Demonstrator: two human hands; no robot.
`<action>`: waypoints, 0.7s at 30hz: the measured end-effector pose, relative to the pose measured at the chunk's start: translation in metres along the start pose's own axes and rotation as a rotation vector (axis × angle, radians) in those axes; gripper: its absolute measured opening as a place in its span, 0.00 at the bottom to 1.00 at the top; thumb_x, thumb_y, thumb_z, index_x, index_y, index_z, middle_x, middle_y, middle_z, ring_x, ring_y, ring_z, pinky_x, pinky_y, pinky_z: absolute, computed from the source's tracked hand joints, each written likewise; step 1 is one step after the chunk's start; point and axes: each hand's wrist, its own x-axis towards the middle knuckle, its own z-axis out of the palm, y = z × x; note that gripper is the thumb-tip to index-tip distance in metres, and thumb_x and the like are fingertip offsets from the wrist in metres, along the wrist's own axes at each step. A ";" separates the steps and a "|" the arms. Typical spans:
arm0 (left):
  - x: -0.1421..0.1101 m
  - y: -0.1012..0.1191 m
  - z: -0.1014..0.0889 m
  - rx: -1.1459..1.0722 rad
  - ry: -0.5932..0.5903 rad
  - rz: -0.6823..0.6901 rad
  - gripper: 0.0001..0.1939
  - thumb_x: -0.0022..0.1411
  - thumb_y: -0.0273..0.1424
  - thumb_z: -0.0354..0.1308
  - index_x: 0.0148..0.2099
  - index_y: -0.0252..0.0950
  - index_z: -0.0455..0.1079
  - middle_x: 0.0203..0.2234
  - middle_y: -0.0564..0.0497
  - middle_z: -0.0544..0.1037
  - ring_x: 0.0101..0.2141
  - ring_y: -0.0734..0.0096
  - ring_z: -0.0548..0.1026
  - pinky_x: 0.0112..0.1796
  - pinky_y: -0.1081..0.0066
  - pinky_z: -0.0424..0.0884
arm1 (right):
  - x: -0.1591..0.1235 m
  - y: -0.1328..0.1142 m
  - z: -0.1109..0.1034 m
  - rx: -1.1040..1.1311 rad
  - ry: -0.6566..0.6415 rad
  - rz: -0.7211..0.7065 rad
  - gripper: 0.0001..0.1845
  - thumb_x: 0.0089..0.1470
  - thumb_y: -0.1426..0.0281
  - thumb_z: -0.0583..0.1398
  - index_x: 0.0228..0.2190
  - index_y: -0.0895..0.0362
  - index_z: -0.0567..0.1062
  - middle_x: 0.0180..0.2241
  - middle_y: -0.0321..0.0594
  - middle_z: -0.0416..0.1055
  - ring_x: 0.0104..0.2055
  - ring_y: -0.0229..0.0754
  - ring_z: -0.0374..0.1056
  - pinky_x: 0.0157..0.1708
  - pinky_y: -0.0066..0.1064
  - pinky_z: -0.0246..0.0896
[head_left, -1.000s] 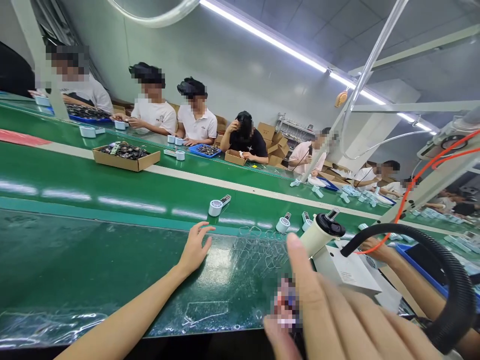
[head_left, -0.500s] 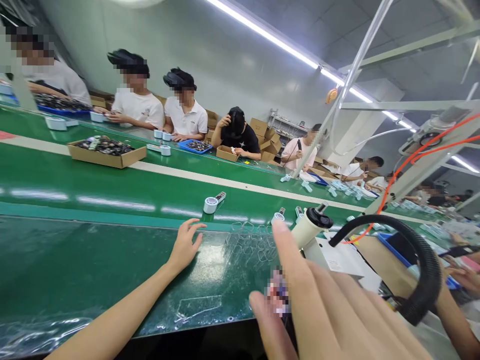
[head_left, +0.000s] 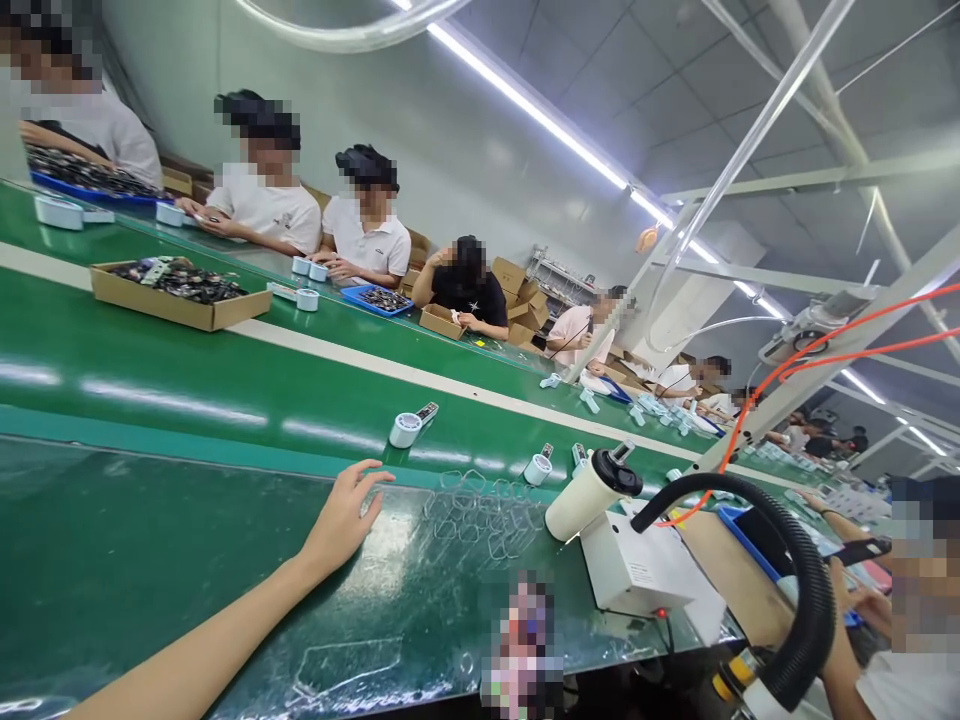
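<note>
My left hand [head_left: 343, 520] rests over the green bench mat [head_left: 150, 540], its fingers apart and nothing in them. Just beyond its fingertips, on the green conveyor belt [head_left: 247, 370], lies a pale-blue part [head_left: 406, 430] with a round head and a short handle showing dark inner pieces. Two similar parts lie farther right, one of them a pale-blue part [head_left: 538, 468] near the belt's edge. To the right of my hand, clear loop-shaped outlines [head_left: 480, 510] mark the mat. My right hand is out of the picture.
A cream tumbler [head_left: 581, 500] with a black lid stands by a white box [head_left: 641, 565] and a black corrugated hose [head_left: 814, 570]. A cardboard tray [head_left: 225, 312] of small dark parts sits on the belt. Co-workers sit across the belt and at right. A blurred-out item [head_left: 523, 640] lies at the front edge.
My right hand, large in the foreground before, has left the view. My left hand stays spread over the mat. The view has shifted slightly.
</note>
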 end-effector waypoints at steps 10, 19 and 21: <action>0.000 -0.004 -0.004 0.015 0.037 -0.006 0.15 0.68 0.34 0.46 0.47 0.39 0.73 0.50 0.42 0.69 0.51 0.54 0.69 0.50 0.52 0.71 | 0.200 0.105 -0.069 0.177 0.123 -0.022 0.34 0.43 0.35 0.43 0.46 0.31 0.70 0.10 0.45 0.57 0.46 0.66 0.71 0.45 0.63 0.65; -0.001 0.005 -0.006 0.008 0.008 -0.013 0.14 0.67 0.31 0.46 0.46 0.39 0.73 0.50 0.42 0.69 0.50 0.54 0.70 0.49 0.54 0.72 | 0.213 0.127 -0.050 0.242 0.154 0.035 0.52 0.42 0.32 0.27 0.61 0.35 0.56 0.12 0.43 0.60 0.27 0.56 0.70 0.33 0.57 0.67; -0.001 0.005 -0.006 0.005 0.010 -0.013 0.14 0.67 0.31 0.46 0.46 0.39 0.73 0.50 0.41 0.69 0.51 0.54 0.70 0.49 0.53 0.72 | 0.211 0.126 -0.048 0.261 0.143 0.040 0.51 0.43 0.33 0.28 0.62 0.34 0.55 0.12 0.43 0.61 0.29 0.58 0.72 0.35 0.59 0.68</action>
